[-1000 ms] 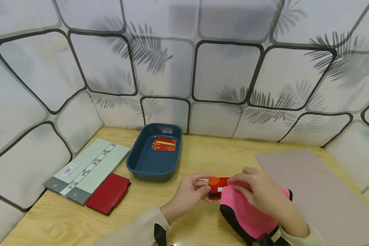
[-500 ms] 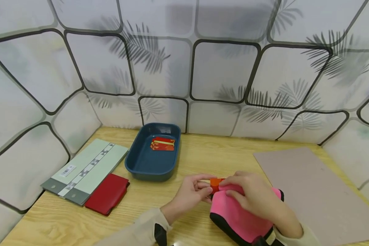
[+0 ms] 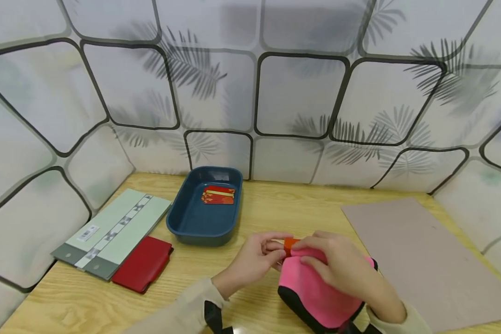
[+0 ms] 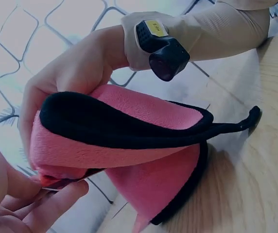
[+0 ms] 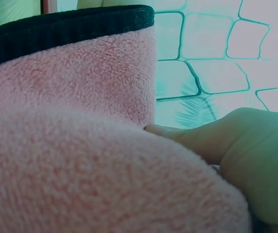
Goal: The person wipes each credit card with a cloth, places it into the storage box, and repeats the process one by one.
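Note:
My left hand (image 3: 250, 260) pinches one end of a thin red-orange card (image 3: 290, 246). The card's other end is hidden in a fold of a pink fleecy cloth (image 3: 313, 297) with black edging. Bent around that fold, my right hand (image 3: 348, 269) grips the cloth, thumb on the near side. In the left wrist view the card (image 4: 61, 184) shows edge-on between the left fingertips and the pink cloth (image 4: 148, 179). Pink pile fills much of the right wrist view, with the right thumb (image 5: 187, 138) against it.
A dark blue tray (image 3: 179, 227) stands behind to the left, with red patterned cards (image 3: 218, 195) inside. At the far left lie a pale green folder (image 3: 121, 222) and a red leather-look wallet (image 3: 142, 264). A flat grey-beige sheet (image 3: 426, 260) covers the right side.
The cloth and right hand have moved left along the card, so less of it shows now. The left hand keeps its pinch, and the whole head view has shifted slightly.

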`<state>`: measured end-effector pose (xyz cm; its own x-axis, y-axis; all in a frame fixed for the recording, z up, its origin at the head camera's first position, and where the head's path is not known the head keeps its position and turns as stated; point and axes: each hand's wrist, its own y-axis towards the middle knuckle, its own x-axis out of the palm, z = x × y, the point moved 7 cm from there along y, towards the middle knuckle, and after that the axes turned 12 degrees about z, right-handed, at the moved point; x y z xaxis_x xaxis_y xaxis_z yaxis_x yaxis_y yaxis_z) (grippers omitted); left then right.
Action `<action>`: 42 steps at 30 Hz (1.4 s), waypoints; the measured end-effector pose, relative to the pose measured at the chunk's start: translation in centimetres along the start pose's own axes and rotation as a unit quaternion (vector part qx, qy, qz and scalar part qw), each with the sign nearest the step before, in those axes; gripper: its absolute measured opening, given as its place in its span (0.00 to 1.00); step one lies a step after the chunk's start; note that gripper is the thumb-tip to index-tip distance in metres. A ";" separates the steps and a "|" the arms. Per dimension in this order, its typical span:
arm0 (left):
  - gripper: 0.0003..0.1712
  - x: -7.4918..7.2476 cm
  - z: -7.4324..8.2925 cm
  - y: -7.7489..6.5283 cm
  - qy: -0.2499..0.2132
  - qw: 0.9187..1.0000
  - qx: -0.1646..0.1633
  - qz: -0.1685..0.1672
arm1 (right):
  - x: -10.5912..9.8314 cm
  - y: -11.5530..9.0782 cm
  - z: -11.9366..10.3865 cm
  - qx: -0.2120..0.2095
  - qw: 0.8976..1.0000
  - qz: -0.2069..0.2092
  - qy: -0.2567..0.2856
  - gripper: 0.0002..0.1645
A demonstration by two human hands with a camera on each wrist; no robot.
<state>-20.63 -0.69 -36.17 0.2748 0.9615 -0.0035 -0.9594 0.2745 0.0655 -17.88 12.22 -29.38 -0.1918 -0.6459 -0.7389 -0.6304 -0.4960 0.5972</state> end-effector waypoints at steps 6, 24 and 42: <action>0.21 -0.7 0.4 -0.1 -0.021 1.000 0.000 0.012 | -0.7 0.0 1.0 0.033 0.999 -0.002 -0.020 0.17; 0.22 -6.2 1.6 0.3 -0.016 0.994 0.056 0.088 | -2.6 -0.1 3.2 0.050 0.996 0.010 -0.067 0.16; 0.20 -15.7 3.4 2.0 0.047 0.970 0.060 0.229 | -2.6 -0.2 3.4 0.053 0.996 0.010 -0.068 0.16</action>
<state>-26.60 -15.28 -32.55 -0.1922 0.9806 -0.0375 -0.9633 -0.1812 0.1978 -19.86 15.94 -28.65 -0.3007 -0.5659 -0.7676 -0.7001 -0.4155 0.5806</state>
